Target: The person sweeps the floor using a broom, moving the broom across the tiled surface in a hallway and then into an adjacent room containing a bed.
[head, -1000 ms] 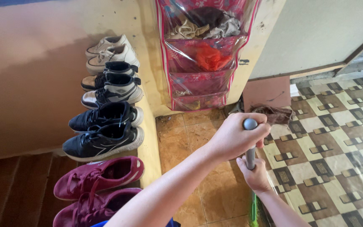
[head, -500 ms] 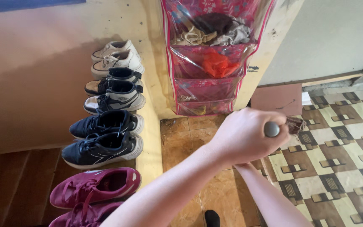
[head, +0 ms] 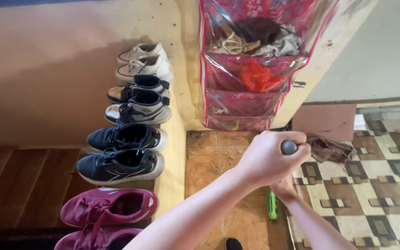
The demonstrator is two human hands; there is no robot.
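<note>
A grey handle (head: 289, 147) is gripped at its rounded top end by the left hand (head: 269, 157), whose fingers are wrapped tightly around it. The right hand (head: 284, 186) is seen just below the left hand and is largely hidden by it; its fingers appear closed on the same handle, though the grip itself cannot be fully seen. A green part (head: 272, 203) of the tool is visible directly beneath the hands, over the orange-brown tiled floor (head: 209, 162). The handle is held just in front of a pink hanging organiser (head: 251, 69) with clear pockets, in which bundled cloths and an orange item are kept. To the right of the handle, a brown rag (head: 329, 149) is lying on the patterned brown-and-cream floor covering (head: 376, 185), and a flat reddish-brown board (head: 327, 121) is propped against the wall just beyond the rag. To the left of the handle, a yellow ledge (head: 174, 153) is lined with shoes: a white pair (head: 144, 62) farthest from the handle, then a black-and-white pair (head: 140, 99), a navy pair (head: 123, 153), and a maroon pair (head: 107, 213) at the lower edge of the view. Wooden steps (head: 24, 185) are seen to the left of the shoes.
</note>
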